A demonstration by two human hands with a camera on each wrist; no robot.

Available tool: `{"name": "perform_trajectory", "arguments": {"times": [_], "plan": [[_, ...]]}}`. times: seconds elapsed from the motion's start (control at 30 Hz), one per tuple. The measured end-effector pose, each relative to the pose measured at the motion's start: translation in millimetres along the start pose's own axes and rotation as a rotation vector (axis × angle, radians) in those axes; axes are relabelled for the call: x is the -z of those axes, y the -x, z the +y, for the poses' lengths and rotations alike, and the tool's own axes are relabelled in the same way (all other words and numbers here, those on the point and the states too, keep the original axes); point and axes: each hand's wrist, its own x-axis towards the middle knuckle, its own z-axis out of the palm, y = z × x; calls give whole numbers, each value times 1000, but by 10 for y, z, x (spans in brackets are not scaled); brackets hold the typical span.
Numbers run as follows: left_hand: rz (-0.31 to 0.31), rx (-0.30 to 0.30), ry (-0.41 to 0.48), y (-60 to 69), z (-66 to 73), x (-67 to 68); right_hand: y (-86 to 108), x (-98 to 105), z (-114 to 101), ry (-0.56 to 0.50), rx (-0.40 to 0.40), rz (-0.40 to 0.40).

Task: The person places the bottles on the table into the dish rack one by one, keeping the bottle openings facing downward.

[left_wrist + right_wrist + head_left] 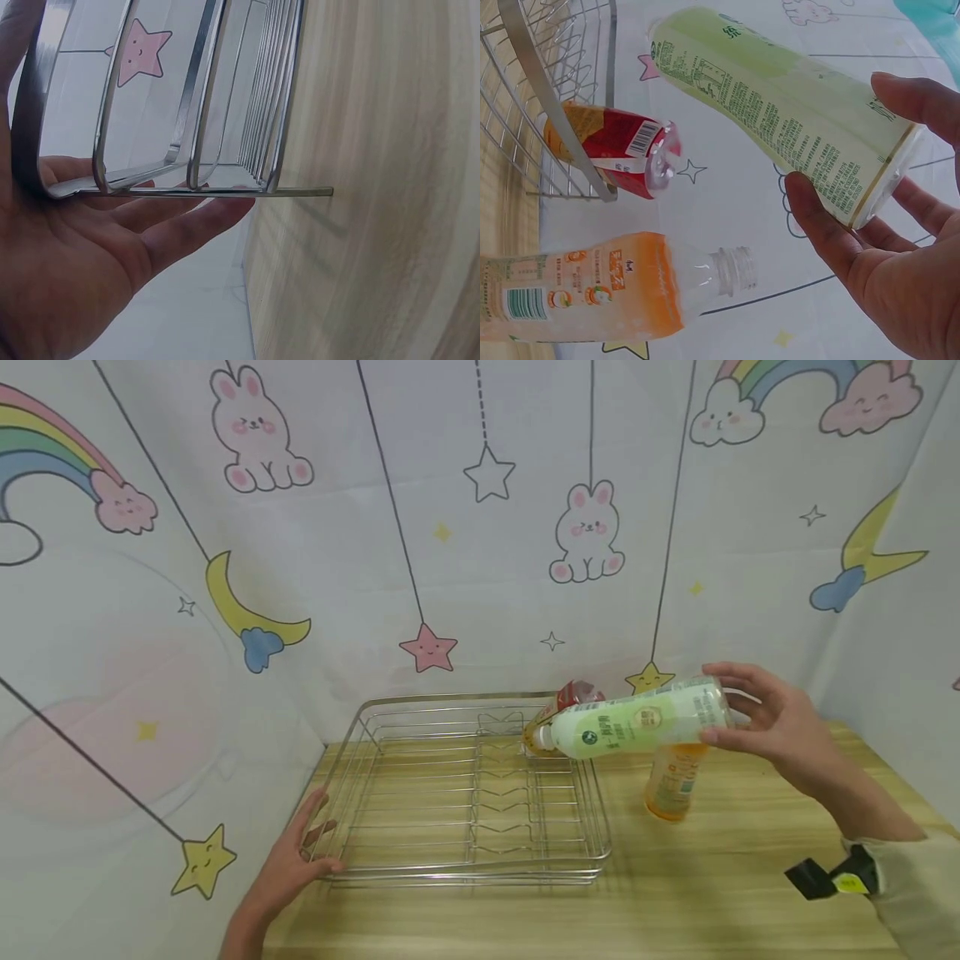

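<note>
My right hand (787,727) grips the base end of a pale green bottle (622,725), which lies nearly level in the air with its white cap over the right back part of a wire rack (465,864). In the right wrist view, fingers and thumb curl round the green bottle (780,112). A red and yellow bottle (619,146) leans in the rack's back right corner. An orange bottle (592,289) without a cap stands right of the rack. My left hand (288,860) holds the rack's left front corner; in the left wrist view its fingers lie along the wire side (217,193).
The wooden table (675,893) extends in front of and to the right of the rack. A white cloth (337,568) with rabbits, stars, moons and rainbows hangs behind and on both sides.
</note>
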Motion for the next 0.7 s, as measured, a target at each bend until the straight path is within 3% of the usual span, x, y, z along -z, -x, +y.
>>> {"name": "perform_trajectory", "arguments": {"times": [0.17,0.43,0.7], "plan": [[-31,16,41,9,6,23,-47,21,-34,111,-49,19],[-41,43,12,-4,18,23,-107,34,-44,361,-144,18],[-34,30,-10,7,0,22,-163,-52,-23,398,-146,-59]]}}
